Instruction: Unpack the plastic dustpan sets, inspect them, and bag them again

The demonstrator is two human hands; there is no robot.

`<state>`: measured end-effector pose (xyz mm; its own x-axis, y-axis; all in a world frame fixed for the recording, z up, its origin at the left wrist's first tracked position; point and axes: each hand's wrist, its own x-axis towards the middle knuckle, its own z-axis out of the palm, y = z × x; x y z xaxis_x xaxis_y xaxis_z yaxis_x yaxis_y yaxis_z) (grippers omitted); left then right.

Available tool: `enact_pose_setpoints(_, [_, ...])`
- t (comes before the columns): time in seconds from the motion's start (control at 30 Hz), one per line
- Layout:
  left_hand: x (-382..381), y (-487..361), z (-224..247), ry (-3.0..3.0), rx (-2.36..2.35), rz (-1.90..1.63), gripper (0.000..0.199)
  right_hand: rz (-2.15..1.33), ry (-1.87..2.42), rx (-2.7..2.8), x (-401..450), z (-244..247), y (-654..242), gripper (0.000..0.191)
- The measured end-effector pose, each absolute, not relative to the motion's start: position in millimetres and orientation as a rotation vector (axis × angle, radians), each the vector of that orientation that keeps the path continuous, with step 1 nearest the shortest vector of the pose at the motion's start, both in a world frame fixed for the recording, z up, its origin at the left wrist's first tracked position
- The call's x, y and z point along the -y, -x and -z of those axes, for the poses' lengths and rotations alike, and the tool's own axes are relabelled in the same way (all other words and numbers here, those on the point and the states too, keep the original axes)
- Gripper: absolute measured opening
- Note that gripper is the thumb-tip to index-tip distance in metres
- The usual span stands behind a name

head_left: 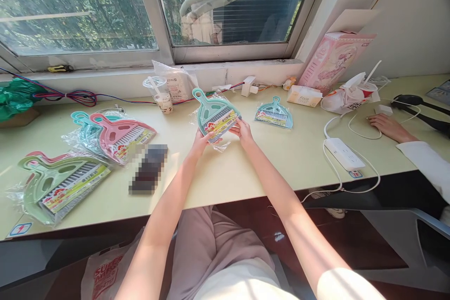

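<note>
Between my two hands is a teal dustpan and brush set (215, 111) in clear plastic wrap, tilted up off the table with its handle pointing away. My left hand (204, 141) grips its lower left edge, and my right hand (242, 130) has the lower right corner. A blue dustpan set (274, 113) lies flat to the right of my hands. Toward the left, a wrapped pink dustpan set (121, 133) rests partly over a teal one (82, 126). Nearer the front left corner, a green dustpan set (63, 185) overlaps another pink one.
A pixelated dark object (148, 168) lies left of my forearm. Behind stand a drink cup (161, 93) and a white plug adapter (249, 86). Rightward are a tissue pack (304, 96), a pink box (337, 61), a power strip (344, 153) with loose cable, and another person's hand (392, 126).
</note>
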<state>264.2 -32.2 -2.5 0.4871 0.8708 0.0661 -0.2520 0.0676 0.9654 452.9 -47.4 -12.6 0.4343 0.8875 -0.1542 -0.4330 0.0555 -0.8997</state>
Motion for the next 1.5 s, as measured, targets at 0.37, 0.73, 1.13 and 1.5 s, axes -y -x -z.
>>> enact_pose_setpoints(0.37, [10.7,-248.2,6.3,-1.077,-0.789,-1.025,0.057,-1.033,1.409,0.766,53.0,4.3,-470.5,0.036])
enact_pose_setpoints(0.73, [-7.5,-221.9,13.8,-0.931,-0.813,-0.844,0.030,-0.319,1.351,1.506,61.0,0.0,-497.4,0.024])
enact_pose_setpoints(1.13, [2.0,-219.2,-0.7,-0.799,-0.879,-0.728,0.025,-0.972,1.134,1.656,84.8,-20.5,-508.4,0.072])
enact_pose_setpoints(1.5, [0.9,-218.4,0.0,-0.777,-0.921,-0.692,0.027,-0.706,1.131,1.611,75.2,-17.0,-483.9,0.050])
